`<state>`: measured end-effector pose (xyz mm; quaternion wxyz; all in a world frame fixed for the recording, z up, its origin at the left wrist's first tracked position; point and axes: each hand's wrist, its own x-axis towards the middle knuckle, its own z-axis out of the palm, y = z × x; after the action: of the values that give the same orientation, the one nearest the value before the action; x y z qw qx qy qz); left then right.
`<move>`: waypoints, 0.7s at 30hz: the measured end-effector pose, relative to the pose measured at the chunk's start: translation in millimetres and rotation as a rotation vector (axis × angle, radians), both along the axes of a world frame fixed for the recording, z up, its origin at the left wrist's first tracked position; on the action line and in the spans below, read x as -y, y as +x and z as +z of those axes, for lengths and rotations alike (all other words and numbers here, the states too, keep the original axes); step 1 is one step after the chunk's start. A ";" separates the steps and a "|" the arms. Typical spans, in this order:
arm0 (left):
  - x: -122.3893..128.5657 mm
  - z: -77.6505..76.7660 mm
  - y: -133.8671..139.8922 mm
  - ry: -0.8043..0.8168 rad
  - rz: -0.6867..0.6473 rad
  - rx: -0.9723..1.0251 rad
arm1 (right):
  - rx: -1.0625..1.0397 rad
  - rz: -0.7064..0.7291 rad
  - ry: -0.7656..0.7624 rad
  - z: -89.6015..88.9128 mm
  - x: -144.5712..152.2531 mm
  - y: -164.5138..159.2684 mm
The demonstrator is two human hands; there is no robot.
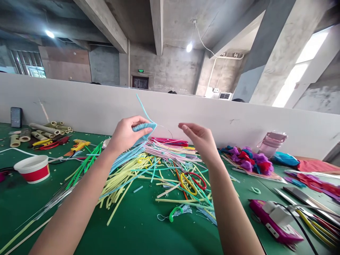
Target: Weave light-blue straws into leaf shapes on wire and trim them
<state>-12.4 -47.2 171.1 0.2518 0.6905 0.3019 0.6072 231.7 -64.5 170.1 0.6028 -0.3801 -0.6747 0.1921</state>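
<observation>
My left hand [126, 134] is closed around a light-blue fuzzy piece that looks made of pipe cleaners [145, 126], held above the table. One blue strand sticks up from it, and a thin wire or thread [165, 127] trails off its right corner. To the right, my right hand [198, 139] is raised and apart from the piece, thumb and fingers pinched together. Whatever may be in that pinch is too fine to make out. Beneath both hands lie loose pipe cleaners in blue, yellow [120, 184], pink [172, 150] and green [87, 164].
Yellow-and-red scissors [192, 182] lie among the strands. On the left are a paper cup [32, 169], a yellow glue gun [81, 145] and bamboo tubes [50, 130]. A purple power strip [276, 221], pink bottle [272, 144] and coloured bundles [247, 161] occupy the right. A white partition [79, 106] stands behind.
</observation>
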 end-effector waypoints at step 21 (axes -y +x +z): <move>11.5 -3.6 20.1 0.063 -0.057 -0.154 | 0.141 0.010 0.058 -3.2 16.5 -35.1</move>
<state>7.7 -58.7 167.5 0.2232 0.7510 0.2812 0.5542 196.6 -80.9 166.9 0.5637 -0.3718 -0.7226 0.1481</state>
